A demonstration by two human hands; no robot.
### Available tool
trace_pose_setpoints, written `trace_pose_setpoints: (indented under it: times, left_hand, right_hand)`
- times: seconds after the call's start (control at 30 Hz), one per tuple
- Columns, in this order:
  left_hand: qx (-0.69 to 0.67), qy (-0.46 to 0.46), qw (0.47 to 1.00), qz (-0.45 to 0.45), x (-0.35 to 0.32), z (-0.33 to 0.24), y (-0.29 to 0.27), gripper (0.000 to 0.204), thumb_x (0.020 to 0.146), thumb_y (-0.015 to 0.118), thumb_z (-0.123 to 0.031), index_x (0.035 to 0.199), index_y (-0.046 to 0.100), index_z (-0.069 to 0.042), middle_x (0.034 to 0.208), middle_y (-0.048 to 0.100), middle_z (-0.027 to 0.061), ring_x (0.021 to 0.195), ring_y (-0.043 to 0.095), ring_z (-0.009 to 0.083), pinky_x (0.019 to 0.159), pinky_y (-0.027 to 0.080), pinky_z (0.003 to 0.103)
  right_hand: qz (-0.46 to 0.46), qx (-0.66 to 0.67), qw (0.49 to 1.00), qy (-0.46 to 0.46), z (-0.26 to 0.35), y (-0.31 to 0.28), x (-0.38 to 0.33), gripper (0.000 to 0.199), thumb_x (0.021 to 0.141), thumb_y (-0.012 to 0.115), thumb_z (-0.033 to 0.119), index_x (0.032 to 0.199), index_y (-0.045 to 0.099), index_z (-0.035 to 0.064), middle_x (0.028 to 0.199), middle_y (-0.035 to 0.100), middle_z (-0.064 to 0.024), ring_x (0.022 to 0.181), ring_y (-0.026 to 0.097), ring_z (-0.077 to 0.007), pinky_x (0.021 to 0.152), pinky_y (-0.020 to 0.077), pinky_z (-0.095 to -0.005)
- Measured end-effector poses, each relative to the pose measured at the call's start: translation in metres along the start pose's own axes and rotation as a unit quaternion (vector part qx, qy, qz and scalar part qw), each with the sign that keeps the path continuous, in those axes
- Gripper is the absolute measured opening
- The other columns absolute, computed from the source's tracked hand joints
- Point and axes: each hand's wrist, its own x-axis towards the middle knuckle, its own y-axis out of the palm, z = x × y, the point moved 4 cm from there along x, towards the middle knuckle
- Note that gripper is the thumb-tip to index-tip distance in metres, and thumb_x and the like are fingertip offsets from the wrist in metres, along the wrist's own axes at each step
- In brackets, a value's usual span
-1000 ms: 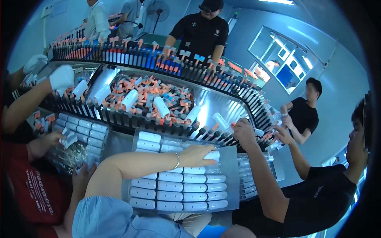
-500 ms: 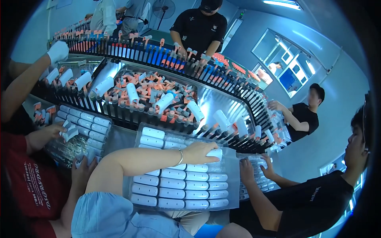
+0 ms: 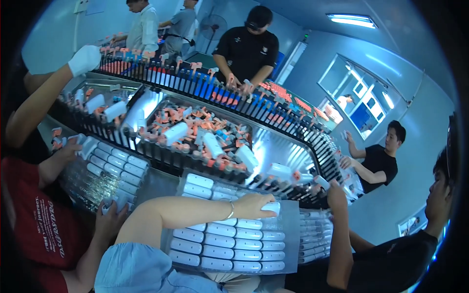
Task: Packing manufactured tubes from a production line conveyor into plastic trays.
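My left hand (image 3: 254, 205), with a bracelet at its wrist, reaches rightward over a clear plastic tray (image 3: 291, 239). Its fingers are closed on a small white plastic shell (image 3: 271, 209), held above the tray's right-hand column. Rows of matching rounded white shells (image 3: 218, 240) lie in the tray's pockets, several with a small dark slot. My forearm covers part of the middle rows. My right hand does not show.
A curved conveyor with upright black pegs (image 3: 193, 155) carries white shells and orange clips. Inside its loop, a metal bin holds a heap of orange and grey clips (image 3: 195, 128). Co-workers sit close on both sides; the left one's hand (image 3: 68, 149) grips a white piece.
The view has shifted, so the scene sits lower and further right. My left hand still holds the shell over the tray. The right co-worker's hand has risen toward the conveyor.
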Motion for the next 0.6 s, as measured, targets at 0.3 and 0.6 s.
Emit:
trace_pose_setpoints:
  times: [0.3, 0.6]
  left_hand:
    - [-0.022, -0.020, 0.999, -0.036, 0.007, 0.004, -0.001, 0.049, 0.082, 0.060, -0.047, 0.106, 0.053, -0.005, 0.091, 0.064, 0.0195, 0.084, 0.061, 0.0371, 0.072, 0.047, 0.044]
    - [-0.042, 0.000, 0.997, -0.059, 0.017, -0.008, 0.004, 0.047, 0.081, 0.064, -0.042, 0.105, 0.053, -0.003, 0.091, 0.064, 0.0198, 0.083, 0.063, 0.0367, 0.072, 0.049, 0.042]
  right_hand:
    - [-0.027, 0.701, 0.659, -0.272, 0.077, -0.118, -0.184, 0.031, 0.085, 0.052, 0.022, 0.103, 0.049, -0.0025, 0.077, 0.060, -0.0187, 0.069, 0.062, -0.0273, 0.063, 0.0516, -0.0411]
    - [-0.112, 0.681, 0.706, 0.157, 0.187, -0.093, -0.189, 0.046, 0.080, 0.065, 0.004, 0.121, 0.047, -0.0039, 0.098, 0.065, -0.0126, 0.078, 0.058, -0.0100, 0.067, 0.0447, -0.0196]
